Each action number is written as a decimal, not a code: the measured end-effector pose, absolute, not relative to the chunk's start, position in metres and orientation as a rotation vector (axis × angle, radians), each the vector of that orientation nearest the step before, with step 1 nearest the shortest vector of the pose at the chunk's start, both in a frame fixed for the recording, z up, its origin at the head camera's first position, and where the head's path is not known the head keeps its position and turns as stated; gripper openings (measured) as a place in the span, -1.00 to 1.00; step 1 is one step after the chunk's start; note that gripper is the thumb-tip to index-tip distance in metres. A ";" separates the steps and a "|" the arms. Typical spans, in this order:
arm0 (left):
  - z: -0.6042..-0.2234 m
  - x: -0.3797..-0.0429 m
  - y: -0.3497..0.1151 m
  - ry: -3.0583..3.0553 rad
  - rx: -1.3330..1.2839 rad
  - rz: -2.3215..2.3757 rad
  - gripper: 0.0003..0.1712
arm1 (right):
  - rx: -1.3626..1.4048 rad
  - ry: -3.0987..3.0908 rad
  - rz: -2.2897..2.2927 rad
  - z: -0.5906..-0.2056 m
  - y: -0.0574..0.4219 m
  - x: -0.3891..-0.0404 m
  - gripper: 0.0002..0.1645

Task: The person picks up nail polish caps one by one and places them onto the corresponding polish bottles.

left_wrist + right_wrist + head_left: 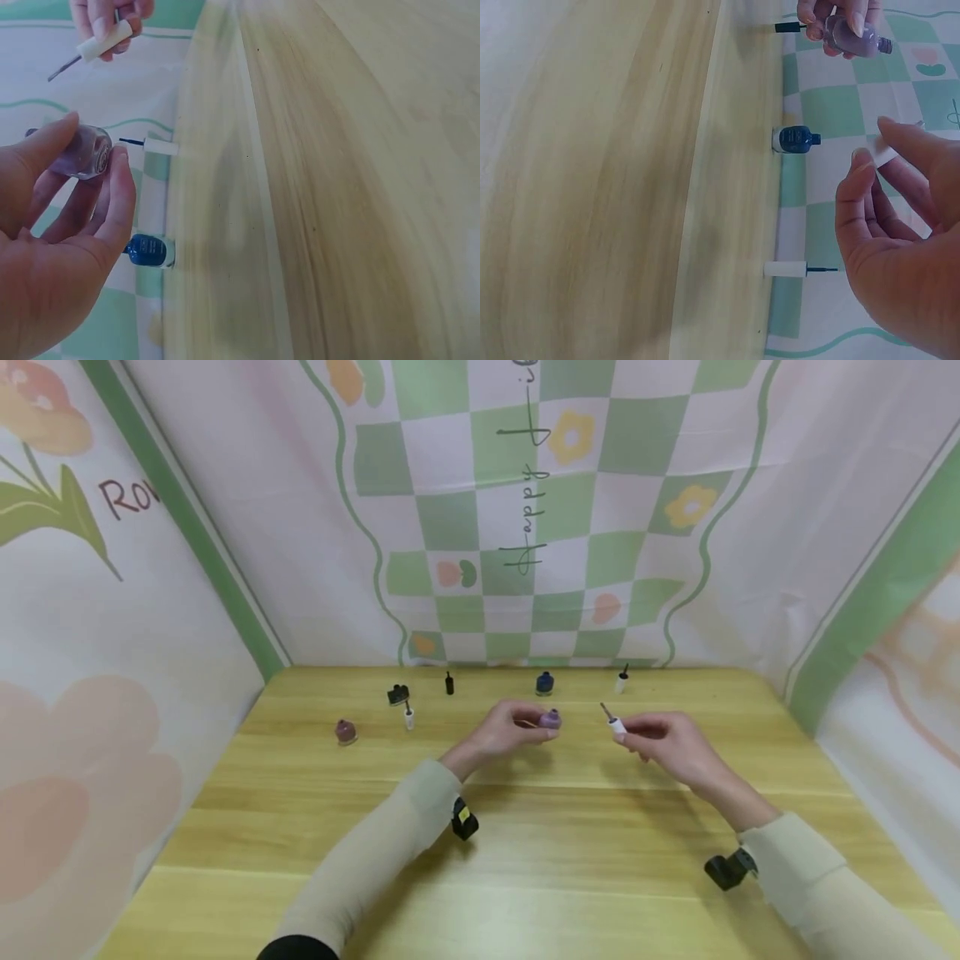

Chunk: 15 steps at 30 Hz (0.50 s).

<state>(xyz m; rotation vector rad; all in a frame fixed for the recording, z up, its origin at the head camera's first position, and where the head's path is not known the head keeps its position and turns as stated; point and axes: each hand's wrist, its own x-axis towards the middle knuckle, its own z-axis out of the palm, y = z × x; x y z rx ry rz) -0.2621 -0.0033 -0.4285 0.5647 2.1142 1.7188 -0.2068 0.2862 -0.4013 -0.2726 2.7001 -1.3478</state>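
Note:
Between thumb and fingers, my left hand (504, 729) grips a purple nail polish bottle (551, 719) with its neck uncovered. My right hand (672, 745) pinches the white cap (617, 726) of a nail polish brush, its bristle end pointing up and to the left. A gap separates brush and bottle. In the left wrist view the purple bottle (84, 152) shows clear glass at its base, and the white brush cap (105, 41) is above it. Part of that cap (883, 154) is hidden by fingers in the right wrist view.
On the wooden table stand an open blue polish bottle (544, 683), a white-capped brush (622, 680) and a black-capped brush (450, 683). Farther left are a black bottle (397, 695), another white-capped brush (408, 717) and a mauve bottle (346, 732). A patterned curtain (517, 527) hangs behind.

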 end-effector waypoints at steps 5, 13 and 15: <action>-0.430 -0.262 -0.007 2.113 0.581 1.730 -0.73 | -0.276 2.705 -1.333 -0.399 0.284 -0.209 -0.41; -0.431 -0.262 -0.013 2.098 0.597 1.747 -0.72 | -0.339 2.698 -1.334 -0.396 0.281 -0.216 -0.47; -0.429 -0.261 -0.014 2.113 0.605 1.739 -0.70 | -0.361 2.693 -1.334 -0.394 0.280 -0.217 -0.49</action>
